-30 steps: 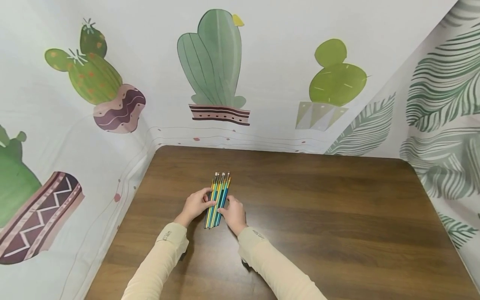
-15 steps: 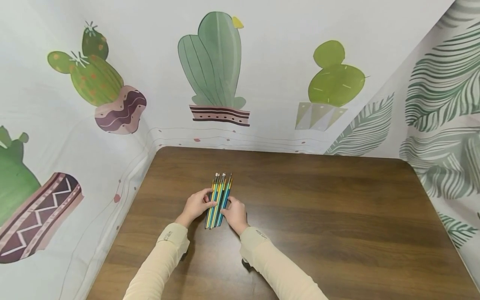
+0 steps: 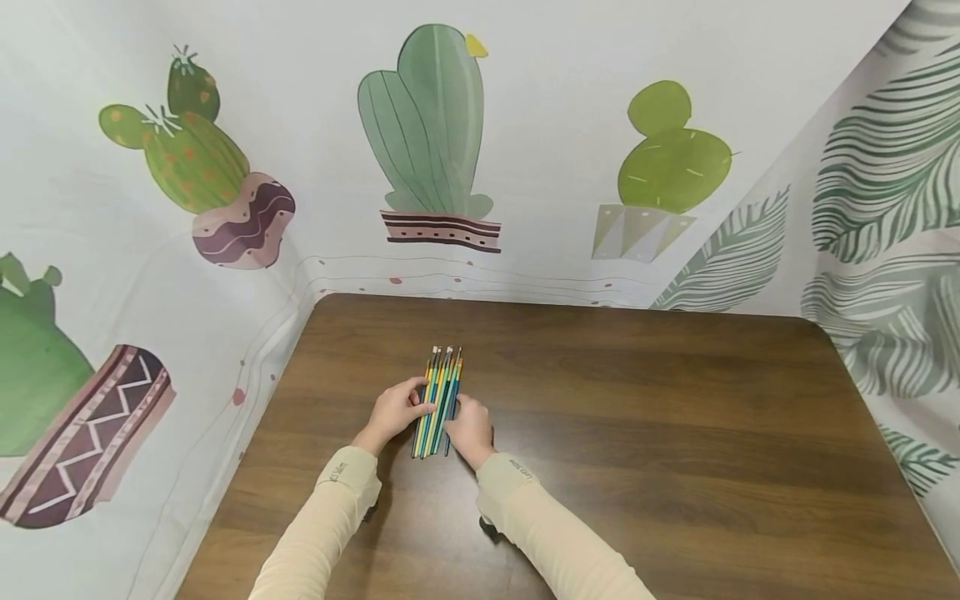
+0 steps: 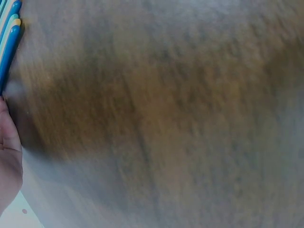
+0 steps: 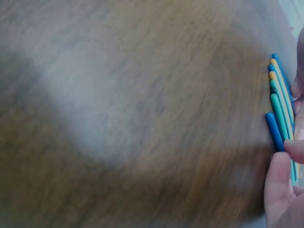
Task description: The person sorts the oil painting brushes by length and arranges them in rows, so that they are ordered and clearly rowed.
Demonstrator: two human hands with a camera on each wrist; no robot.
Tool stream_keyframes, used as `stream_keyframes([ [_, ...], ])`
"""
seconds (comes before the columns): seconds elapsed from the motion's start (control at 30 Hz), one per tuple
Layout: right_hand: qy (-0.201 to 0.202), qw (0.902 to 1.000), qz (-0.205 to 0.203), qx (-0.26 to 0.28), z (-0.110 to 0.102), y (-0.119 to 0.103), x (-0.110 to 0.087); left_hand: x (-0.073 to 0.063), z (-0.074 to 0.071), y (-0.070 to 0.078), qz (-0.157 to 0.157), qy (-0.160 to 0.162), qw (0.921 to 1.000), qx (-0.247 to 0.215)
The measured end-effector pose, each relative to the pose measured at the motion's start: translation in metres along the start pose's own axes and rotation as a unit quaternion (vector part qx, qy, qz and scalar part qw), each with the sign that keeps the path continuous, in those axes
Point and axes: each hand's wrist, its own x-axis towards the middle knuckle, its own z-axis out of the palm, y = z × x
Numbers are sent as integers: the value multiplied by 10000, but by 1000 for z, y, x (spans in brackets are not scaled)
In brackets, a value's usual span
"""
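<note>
A row of thin paintbrushes (image 3: pixel 432 429) with yellow, teal and blue handles lies on the wooden table, bristles pointing away from me. My left hand (image 3: pixel 392 410) holds the row from the left, its thumb lying across the handles. On the right side, a dark blue paintbrush (image 5: pixel 274 130) is pinched between the thumb and a finger of my right hand (image 3: pixel 471 427). Its handle end stands slightly apart from the others. In the left wrist view only a few handle ends (image 4: pixel 9 47) and part of the left hand show at the edge.
The brown wooden table (image 3: pixel 637 433) extends far to the right of the hands. White cloth printed with cacti (image 3: pixel 442 125) and leaves hangs behind and along the sides of the table.
My right thumb and finger have shifted slightly right, and the dark blue paintbrush's handle end has separated from the row. The left hand has stayed almost still.
</note>
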Motion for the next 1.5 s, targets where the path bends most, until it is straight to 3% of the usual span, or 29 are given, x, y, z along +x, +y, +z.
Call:
stream_keyframes([
  [0.23, 107, 9983, 33, -572, -1, -2, -2, -1, 0, 1, -15, 42, 10000, 12],
  [0.5, -31, 9931, 82, -1170, -5, 2, 0, -2, 0, 4, -43, 25, 10000, 0],
  [0.83, 203, 9943, -5, -1047, -12, 1, 6, -1, -2, 4, -105, -3, 9999, 31],
  [1.17, 52, 9950, 146, -986, -11, 5, 11, -1, 0, 3, -194, -60, 9998, 52],
  [1.33, 31, 9956, -16, -936, -11, 8, 12, -1, -1, 3, -185, -71, 9998, 57],
  [1.5, -73, 9990, -165, -411, -14, 15, 13, -2, -2, 4, -163, -62, 9998, 36],
])
